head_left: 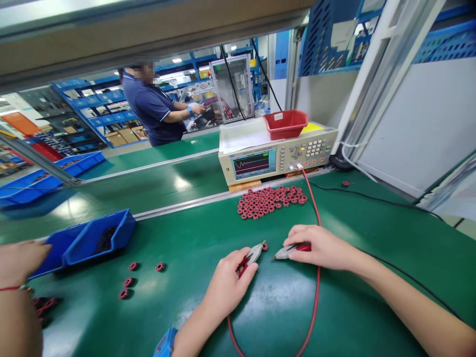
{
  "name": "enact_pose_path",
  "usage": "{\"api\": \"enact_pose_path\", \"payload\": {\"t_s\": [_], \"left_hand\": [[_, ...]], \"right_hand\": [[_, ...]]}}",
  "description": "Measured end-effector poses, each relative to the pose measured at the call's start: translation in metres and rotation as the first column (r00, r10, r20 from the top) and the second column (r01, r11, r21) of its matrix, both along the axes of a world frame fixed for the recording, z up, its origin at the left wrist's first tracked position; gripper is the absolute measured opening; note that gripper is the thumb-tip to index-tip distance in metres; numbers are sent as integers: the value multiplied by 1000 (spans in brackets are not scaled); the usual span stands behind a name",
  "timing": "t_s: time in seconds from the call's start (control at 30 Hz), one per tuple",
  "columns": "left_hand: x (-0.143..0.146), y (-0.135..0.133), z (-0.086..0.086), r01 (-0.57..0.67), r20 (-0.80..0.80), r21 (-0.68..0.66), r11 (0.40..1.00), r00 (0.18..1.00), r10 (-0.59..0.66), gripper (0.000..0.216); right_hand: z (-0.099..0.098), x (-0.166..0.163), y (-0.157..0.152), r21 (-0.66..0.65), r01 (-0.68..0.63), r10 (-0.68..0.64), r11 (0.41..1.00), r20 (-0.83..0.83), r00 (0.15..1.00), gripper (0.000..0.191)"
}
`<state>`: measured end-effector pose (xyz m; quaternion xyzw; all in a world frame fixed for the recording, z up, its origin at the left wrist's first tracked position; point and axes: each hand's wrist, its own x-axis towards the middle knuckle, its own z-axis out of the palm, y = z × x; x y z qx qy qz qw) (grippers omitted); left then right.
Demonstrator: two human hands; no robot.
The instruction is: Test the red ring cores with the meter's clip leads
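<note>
My left hand point(228, 283) is closed around a red-handled test clip point(252, 255) whose jaws hold a small red wound coil point(265, 246). My right hand point(320, 246) is closed on a second red-handled clip point(292, 250), its metal tip pointing left toward the coil, a short gap away. A red lead point(316, 292) runs from the clips up to the beige test meter point(273, 157), whose screen shows a waveform. A pile of several red coils point(269, 201) lies on the green mat in front of the meter.
A red bin point(285, 124) sits on the meter. Blue bins point(92, 239) stand at the left, with loose coils point(130, 280) nearby. Another person's hand point(20, 258) reaches in at the far left. A person in blue point(156, 106) works beyond the conveyor.
</note>
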<state>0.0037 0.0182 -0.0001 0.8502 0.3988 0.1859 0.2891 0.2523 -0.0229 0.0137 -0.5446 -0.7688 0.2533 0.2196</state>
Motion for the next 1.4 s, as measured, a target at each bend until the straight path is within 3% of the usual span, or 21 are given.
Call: {"api": "enact_pose_path", "payload": {"t_s": [0.13, 0.3, 0.97, 1.13, 1.23, 1.3, 1.4], "left_hand": [[1, 1, 0, -7, -2, -15, 1000, 1000, 7, 27], [1, 1, 0, -1, 0, -32, 999, 1000, 1, 26], [-4, -5, -1, -43, 69, -7, 999, 997, 43, 25], [-54, -10, -6, -177, -13, 156, 972, 983, 181, 27], [-94, -15, -18, -338, 25, 391, 856, 933, 358, 27], [-102, -19, -25, -372, 45, 475, 798, 916, 400, 30], [-78, -26, -28, -277, 4, 420, 865, 953, 303, 33]], "right_hand": [[-11, -12, 0, 58, 109, -116, 992, 146, 982, 25], [-14, -18, 1, 97, 157, -172, 983, 180, 968, 25], [-14, -20, -1, 105, 156, -173, 982, 181, 968, 19], [-15, -18, -1, 115, 138, -157, 984, 184, 970, 20], [-17, -20, -1, 127, 130, -153, 983, 190, 970, 20], [-18, -23, 0, 138, 132, -158, 982, 194, 968, 19], [-19, -25, 1, 151, 139, -168, 979, 201, 965, 17]]}}
